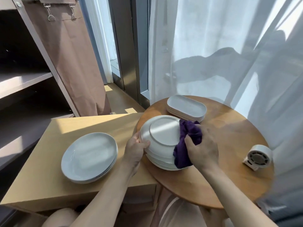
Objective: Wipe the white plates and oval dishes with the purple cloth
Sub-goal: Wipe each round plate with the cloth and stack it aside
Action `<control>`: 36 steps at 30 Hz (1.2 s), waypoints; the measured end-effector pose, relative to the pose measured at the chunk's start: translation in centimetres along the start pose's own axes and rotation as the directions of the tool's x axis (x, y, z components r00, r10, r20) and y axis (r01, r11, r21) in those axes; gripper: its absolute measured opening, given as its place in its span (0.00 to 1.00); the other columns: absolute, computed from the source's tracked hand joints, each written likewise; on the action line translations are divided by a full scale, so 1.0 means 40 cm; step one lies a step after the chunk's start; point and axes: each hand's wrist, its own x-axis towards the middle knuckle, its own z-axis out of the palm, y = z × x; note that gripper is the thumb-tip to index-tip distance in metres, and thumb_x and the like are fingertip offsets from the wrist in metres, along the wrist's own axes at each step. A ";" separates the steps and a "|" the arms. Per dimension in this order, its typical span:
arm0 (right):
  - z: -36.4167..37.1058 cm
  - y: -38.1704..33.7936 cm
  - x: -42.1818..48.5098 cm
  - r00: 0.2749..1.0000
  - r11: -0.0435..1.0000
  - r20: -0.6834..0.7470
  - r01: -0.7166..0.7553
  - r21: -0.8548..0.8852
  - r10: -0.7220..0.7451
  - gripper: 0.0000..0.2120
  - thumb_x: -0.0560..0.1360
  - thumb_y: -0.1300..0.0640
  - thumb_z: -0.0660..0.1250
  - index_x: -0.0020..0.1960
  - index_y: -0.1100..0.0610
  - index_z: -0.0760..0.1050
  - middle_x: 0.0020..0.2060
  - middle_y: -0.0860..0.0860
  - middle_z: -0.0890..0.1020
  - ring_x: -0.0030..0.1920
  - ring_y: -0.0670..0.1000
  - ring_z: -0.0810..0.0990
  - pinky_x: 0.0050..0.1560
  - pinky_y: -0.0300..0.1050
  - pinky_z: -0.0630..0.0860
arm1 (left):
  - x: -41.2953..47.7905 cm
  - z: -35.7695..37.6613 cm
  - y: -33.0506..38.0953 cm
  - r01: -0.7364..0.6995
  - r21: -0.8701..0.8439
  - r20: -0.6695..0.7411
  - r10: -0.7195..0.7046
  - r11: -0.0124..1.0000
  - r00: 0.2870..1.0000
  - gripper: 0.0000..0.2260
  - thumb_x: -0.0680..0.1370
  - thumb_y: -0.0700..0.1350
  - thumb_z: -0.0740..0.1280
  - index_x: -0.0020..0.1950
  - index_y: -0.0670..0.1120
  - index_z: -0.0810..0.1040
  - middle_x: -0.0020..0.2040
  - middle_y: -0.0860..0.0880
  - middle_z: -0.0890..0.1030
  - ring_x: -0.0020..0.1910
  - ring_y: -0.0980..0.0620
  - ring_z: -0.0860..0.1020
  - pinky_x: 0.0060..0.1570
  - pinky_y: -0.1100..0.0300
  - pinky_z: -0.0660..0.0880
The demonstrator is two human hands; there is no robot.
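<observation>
My left hand [137, 147] grips the left rim of a white plate [161, 134] that is turned underside up and tilted above a stack of white plates [164, 163] on the round wooden table [229, 145]. My right hand [203, 148] holds the bunched purple cloth [186, 145] against the plate's right edge. A second stack of white plates [90, 154] lies on the light wooden box to the left. A stack of white oval dishes [186, 107] stands at the back of the round table.
A small white round fan [257, 157] sits at the right of the round table. The light wooden box [49, 177] adjoins the table's left side. Shelving and a brown curtain stand at the left; white sheer curtains hang behind and to the right.
</observation>
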 end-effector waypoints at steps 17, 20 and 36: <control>0.213 -0.267 0.000 0.760 0.600 0.451 0.648 -0.469 -0.469 0.16 0.77 0.44 0.65 0.59 0.52 0.76 0.57 0.56 0.76 0.55 0.59 0.73 0.49 0.54 0.66 | 0.002 -0.017 0.014 0.060 -0.242 0.055 -0.049 0.968 0.997 0.28 0.85 0.63 0.48 0.60 0.53 0.85 0.62 0.45 0.84 0.63 0.48 0.81 0.60 0.51 0.76; 0.248 -0.283 0.060 0.772 0.644 0.470 0.626 -0.439 -0.429 0.18 0.76 0.41 0.66 0.60 0.50 0.77 0.56 0.54 0.76 0.54 0.57 0.74 0.48 0.52 0.65 | 0.003 -0.022 0.008 0.052 -0.235 0.035 -0.045 0.971 0.998 0.34 0.78 0.72 0.48 0.69 0.53 0.79 0.64 0.48 0.83 0.64 0.50 0.81 0.58 0.50 0.77; 0.202 -0.197 0.290 0.941 0.917 0.336 0.167 -0.362 -0.039 0.14 0.71 0.44 0.67 0.53 0.49 0.75 0.53 0.53 0.75 0.55 0.59 0.75 0.59 0.56 0.77 | -0.013 -0.024 -0.001 -0.050 -0.010 0.125 0.051 0.999 0.991 0.17 0.79 0.37 0.67 0.66 0.52 0.82 0.59 0.43 0.85 0.55 0.48 0.82 0.52 0.52 0.79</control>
